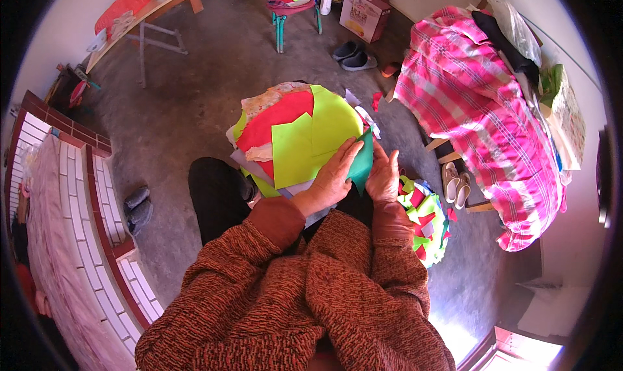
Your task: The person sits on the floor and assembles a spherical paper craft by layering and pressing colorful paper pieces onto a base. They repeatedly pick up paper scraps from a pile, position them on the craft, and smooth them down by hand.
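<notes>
A round pile of cloth pieces stands in front of my knees, with lime-green cloth (292, 152) and red cloth (276, 118) on top. My left hand (332, 179) lies along the right side of the lime-green cloth, its fingers stretched out and close together. Between my two hands a dark green cloth piece (362, 166) slants up at the pile's edge. My right hand (383, 178) is upright beside that piece, palm turned inward and fingers apart. Whether its lower fingers touch the cloth is hidden.
A smaller heap of colored scraps (425, 222) sits by my right forearm. A pink checked cover (454, 79) drapes over furniture at right, with pale shoes (455, 184) beside it. Dark slippers (354, 55), a small stool (290, 8) and a box (365, 14) are farther off.
</notes>
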`<state>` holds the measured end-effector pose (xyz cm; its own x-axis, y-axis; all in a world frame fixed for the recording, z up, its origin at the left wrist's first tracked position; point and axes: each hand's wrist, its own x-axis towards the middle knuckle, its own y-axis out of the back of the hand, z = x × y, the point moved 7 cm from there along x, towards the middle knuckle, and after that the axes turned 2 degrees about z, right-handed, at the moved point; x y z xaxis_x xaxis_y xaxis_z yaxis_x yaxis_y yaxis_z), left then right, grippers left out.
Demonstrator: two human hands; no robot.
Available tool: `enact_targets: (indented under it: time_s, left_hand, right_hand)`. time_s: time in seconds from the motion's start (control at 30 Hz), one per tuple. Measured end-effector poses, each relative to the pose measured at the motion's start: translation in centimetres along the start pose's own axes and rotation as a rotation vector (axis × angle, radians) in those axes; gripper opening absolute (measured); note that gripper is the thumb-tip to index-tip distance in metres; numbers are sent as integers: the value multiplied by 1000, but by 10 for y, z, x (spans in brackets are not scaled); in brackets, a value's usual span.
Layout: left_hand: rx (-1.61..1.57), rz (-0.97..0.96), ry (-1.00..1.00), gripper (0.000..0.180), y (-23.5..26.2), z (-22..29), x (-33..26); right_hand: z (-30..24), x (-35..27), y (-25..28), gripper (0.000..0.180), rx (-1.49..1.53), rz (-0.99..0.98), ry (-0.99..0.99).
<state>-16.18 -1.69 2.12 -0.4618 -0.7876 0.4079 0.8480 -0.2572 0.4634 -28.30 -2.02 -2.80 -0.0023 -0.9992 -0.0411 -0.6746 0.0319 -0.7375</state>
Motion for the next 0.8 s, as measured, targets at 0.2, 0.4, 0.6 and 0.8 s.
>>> enact_targets:
  time_s: [0.2, 0.4, 0.6, 0.8]
  left_hand:
    - [-36, 35, 2, 79, 3, -2, -1]
    - [-48, 133, -18, 54, 8, -9, 1]
    - [-214, 201, 73, 31, 20, -24, 7]
    - [-1134, 280, 619, 33, 41, -42, 2]
  right_hand:
    - [-2, -2, -2, 85, -104, -34, 19]
    - [-1, -4, -9, 87, -28, -85, -30]
    - [3, -5, -20, 90, 22, -216, -97]
    - [0, -5, -23, 91, 6, -195, -113]
